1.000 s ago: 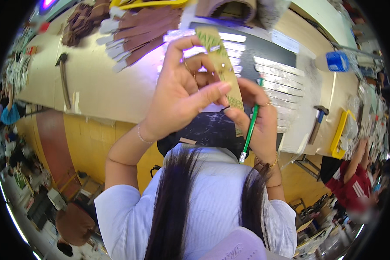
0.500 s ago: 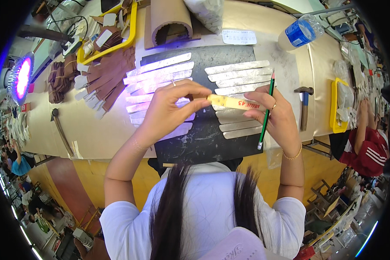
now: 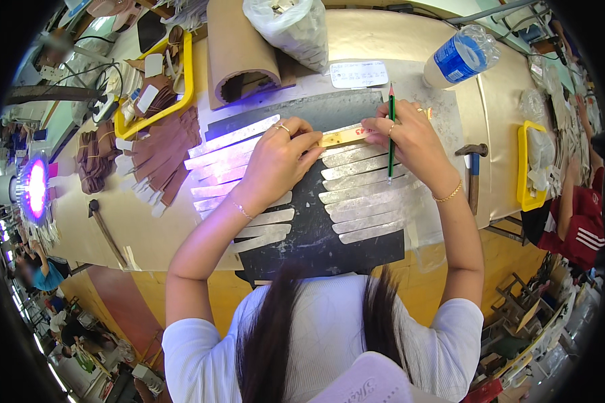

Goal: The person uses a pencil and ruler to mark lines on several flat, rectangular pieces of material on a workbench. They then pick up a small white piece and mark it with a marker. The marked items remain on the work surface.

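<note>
A narrow pale-yellow strip with red marks [image 3: 344, 137] lies level across the far end of the right-hand row of pale grey strips [image 3: 363, 195]. Its left end is pinched by my left hand [image 3: 282, 153], fingers closed. Farther right, my right hand [image 3: 413, 141] presses fingers on the same strip and keeps a green pencil [image 3: 391, 151] between them, point away from me. Beneath is a black mat [image 3: 309, 235]. A second row of grey strips [image 3: 215, 158] fans out on the left, partly hidden by my left hand and forearm.
Hammers lie at left [image 3: 106, 232] and right [image 3: 474, 178]. Brown leather strips [image 3: 165, 148], a yellow tray [image 3: 189, 84], a cardboard tube [image 3: 242, 47], a plastic bag [image 3: 292, 30], and a bottle [image 3: 454, 60] surround the mat. A lit lamp [image 3: 37, 188] glows at left.
Both hands have moved away from me, bringing the yellow strip from above the middle of the right row to its far end. The pencil is now more upright in view.
</note>
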`<act>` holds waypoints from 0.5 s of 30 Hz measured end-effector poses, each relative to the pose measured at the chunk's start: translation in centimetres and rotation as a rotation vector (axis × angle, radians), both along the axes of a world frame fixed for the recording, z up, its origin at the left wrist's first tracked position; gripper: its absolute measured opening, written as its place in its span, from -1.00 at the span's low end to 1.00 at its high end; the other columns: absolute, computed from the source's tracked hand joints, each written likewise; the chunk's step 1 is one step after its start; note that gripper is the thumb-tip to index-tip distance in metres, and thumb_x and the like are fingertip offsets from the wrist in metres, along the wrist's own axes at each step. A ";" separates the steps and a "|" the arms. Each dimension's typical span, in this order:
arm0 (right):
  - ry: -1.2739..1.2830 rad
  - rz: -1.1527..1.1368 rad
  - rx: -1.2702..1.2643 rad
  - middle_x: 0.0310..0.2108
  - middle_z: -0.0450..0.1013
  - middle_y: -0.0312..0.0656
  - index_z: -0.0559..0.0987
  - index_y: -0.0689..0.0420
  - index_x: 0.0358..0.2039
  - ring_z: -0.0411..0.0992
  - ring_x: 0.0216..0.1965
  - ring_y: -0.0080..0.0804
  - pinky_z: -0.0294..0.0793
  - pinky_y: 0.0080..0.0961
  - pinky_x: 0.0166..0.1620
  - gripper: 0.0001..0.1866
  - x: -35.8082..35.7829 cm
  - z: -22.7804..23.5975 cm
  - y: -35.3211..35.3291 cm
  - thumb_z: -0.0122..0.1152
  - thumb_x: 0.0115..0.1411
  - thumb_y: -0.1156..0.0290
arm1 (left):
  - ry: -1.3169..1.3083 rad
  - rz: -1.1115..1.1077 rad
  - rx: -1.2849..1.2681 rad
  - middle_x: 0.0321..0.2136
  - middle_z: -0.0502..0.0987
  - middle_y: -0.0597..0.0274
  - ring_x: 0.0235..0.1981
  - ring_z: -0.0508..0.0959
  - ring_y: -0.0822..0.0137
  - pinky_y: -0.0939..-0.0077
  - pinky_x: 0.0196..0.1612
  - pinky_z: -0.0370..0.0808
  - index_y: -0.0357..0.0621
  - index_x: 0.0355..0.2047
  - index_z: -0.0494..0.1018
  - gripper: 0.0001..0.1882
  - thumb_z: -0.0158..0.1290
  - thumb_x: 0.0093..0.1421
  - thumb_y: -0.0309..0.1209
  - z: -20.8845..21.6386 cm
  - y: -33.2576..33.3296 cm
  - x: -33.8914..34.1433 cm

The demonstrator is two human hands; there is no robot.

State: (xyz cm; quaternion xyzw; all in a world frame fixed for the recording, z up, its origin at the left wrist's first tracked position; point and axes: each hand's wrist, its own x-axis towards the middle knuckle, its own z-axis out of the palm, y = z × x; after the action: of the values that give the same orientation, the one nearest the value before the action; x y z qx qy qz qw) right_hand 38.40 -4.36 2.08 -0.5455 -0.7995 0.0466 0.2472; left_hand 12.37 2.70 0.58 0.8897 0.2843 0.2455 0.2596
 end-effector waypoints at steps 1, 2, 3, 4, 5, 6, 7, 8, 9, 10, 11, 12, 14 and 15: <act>0.029 -0.004 -0.015 -0.31 0.45 -0.25 0.64 0.02 -0.26 0.43 -0.24 -0.27 0.35 -0.33 -0.15 -0.78 -0.1 -0.2 0.1 0.41 0.08 0.29 | -0.002 -0.004 -0.013 -0.31 0.53 0.16 -0.31 0.55 0.19 0.33 -0.23 0.52 -0.24 -0.21 0.63 -0.77 0.31 0.13 -0.43 -0.1 0.1 0.1; 0.058 -0.008 -0.029 -0.30 0.44 -0.24 0.64 0.03 -0.25 0.42 -0.23 -0.26 0.36 -0.33 -0.14 -0.77 -0.1 -0.4 0.2 0.41 0.08 0.29 | -0.003 -0.009 -0.026 -0.31 0.53 0.15 -0.31 0.55 0.19 0.33 -0.22 0.51 -0.24 -0.21 0.63 -0.77 0.31 0.12 -0.43 -0.1 0.3 0.2; 0.088 -0.012 -0.045 -0.30 0.43 -0.23 0.65 0.03 -0.25 0.42 -0.22 -0.25 0.37 -0.32 -0.13 -0.77 -0.1 -0.6 0.3 0.41 0.07 0.29 | -0.005 -0.013 -0.039 -0.30 0.53 0.15 -0.30 0.55 0.18 0.33 -0.22 0.51 -0.24 -0.21 0.63 -0.76 0.31 0.12 -0.43 -0.2 0.4 0.2; 0.099 -0.018 -0.051 -0.31 0.43 -0.24 0.66 0.03 -0.24 0.41 -0.22 -0.25 0.37 -0.32 -0.13 -0.77 -0.1 -0.8 0.4 0.42 0.07 0.30 | -0.004 -0.012 -0.048 -0.31 0.52 0.16 -0.30 0.54 0.17 0.32 -0.20 0.51 -0.23 -0.22 0.63 -0.78 0.30 0.12 -0.43 -0.4 0.5 0.3; 0.110 -0.023 -0.057 -0.31 0.42 -0.24 0.67 0.03 -0.23 0.41 -0.21 -0.24 0.37 -0.32 -0.13 -0.76 0.1 -0.9 0.4 0.42 0.06 0.31 | -0.003 -0.012 -0.057 -0.32 0.51 0.16 -0.30 0.53 0.16 0.31 -0.18 0.50 -0.22 -0.23 0.63 -0.79 0.30 0.12 -0.43 -0.6 0.5 0.4; 0.121 -0.029 -0.064 -0.32 0.42 -0.24 0.68 0.03 -0.23 0.40 -0.21 -0.24 0.38 -0.32 -0.13 -0.75 0.2 -1.1 0.4 0.43 0.05 0.32 | -0.003 -0.012 -0.066 -0.33 0.50 0.17 -0.30 0.52 0.14 0.30 -0.16 0.49 -0.21 -0.25 0.63 -0.80 0.29 0.11 -0.42 -0.7 0.5 0.6; 0.112 -0.032 -0.070 -0.32 0.42 -0.25 0.69 0.02 -0.22 0.40 -0.20 -0.25 0.37 -0.32 -0.12 -0.75 0.3 -1.2 0.4 0.43 0.04 0.32 | 0.003 -0.012 -0.064 -0.34 0.49 0.17 -0.30 0.51 0.15 0.30 -0.17 0.48 -0.21 -0.25 0.63 -0.80 0.29 0.11 -0.42 -0.8 0.5 0.6; 0.103 -0.035 -0.077 -0.33 0.42 -0.26 0.69 0.01 -0.22 0.39 -0.20 -0.25 0.37 -0.32 -0.11 -0.74 0.3 -1.2 0.4 0.44 0.04 0.32 | 0.010 -0.013 -0.062 -0.35 0.48 0.18 -0.31 0.50 0.16 0.31 -0.17 0.48 -0.21 -0.25 0.64 -0.80 0.29 0.11 -0.42 -1.0 0.4 0.6; 0.093 -0.038 -0.084 -0.33 0.42 -0.27 0.70 0.00 -0.21 0.39 -0.19 -0.26 0.36 -0.32 -0.10 -0.74 0.2 -1.3 0.4 0.44 0.03 0.32 | 0.016 -0.014 -0.060 -0.36 0.48 0.18 -0.32 0.50 0.17 0.31 -0.17 0.47 -0.21 -0.25 0.64 -0.80 0.29 0.11 -0.42 -1.1 0.4 0.6; 0.073 -0.039 -0.078 -0.33 0.42 -0.27 0.70 0.00 -0.22 0.39 -0.19 -0.26 0.35 -0.31 -0.09 -0.74 0.2 -1.3 0.4 0.44 0.03 0.32 | 0.017 -0.012 -0.051 -0.36 0.47 0.19 -0.32 0.49 0.18 0.31 -0.18 0.47 -0.20 -0.25 0.64 -0.80 0.29 0.11 -0.42 -1.2 0.3 0.6; 0.054 -0.040 -0.072 -0.33 0.42 -0.27 0.70 0.00 -0.22 0.39 -0.19 -0.27 0.34 -0.31 -0.08 -0.74 0.2 -1.3 0.4 0.44 0.03 0.32 | 0.019 -0.010 -0.041 -0.37 0.47 0.19 -0.32 0.49 0.19 0.32 -0.18 0.47 -0.20 -0.25 0.64 -0.80 0.29 0.11 -0.42 -1.2 0.3 0.6; 0.034 -0.040 -0.066 -0.33 0.42 -0.27 0.70 -0.01 -0.22 0.39 -0.19 -0.27 0.33 -0.30 -0.06 -0.74 0.2 -1.3 0.4 0.45 0.03 0.32 | 0.020 -0.008 -0.031 -0.37 0.46 0.20 -0.32 0.48 0.20 0.32 -0.18 0.47 -0.20 -0.25 0.64 -0.81 0.29 0.12 -0.42 -1.2 0.3 0.6; 0.021 -0.049 -0.067 -0.31 0.43 -0.27 0.70 -0.02 -0.22 0.39 -0.18 -0.27 0.30 -0.28 -0.03 -0.74 0.1 -1.3 0.5 0.44 0.03 0.32 | 0.020 -0.008 -0.006 -0.38 0.49 0.19 -0.35 0.49 0.22 0.35 -0.24 0.47 -0.21 -0.25 0.67 -0.79 0.31 0.11 -0.42 -1.2 0.5 0.7; 0.015 -0.052 -0.067 -0.31 0.43 -0.27 0.70 -0.03 -0.22 0.39 -0.18 -0.26 0.29 -0.27 -0.02 -0.74 0.1 -1.2 0.5 0.44 0.03 0.31 | 0.020 -0.008 0.006 -0.39 0.51 0.19 -0.36 0.50 0.23 0.36 -0.27 0.48 -0.22 -0.24 0.68 -0.79 0.32 0.11 -0.43 -1.2 0.5 0.7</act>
State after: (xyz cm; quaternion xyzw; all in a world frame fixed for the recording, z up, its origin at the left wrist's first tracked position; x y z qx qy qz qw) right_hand 38.47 -3.89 0.83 -0.5738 -0.7810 0.0712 0.2359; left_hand 13.11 3.22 -0.65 0.8941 0.2824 0.2364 0.2549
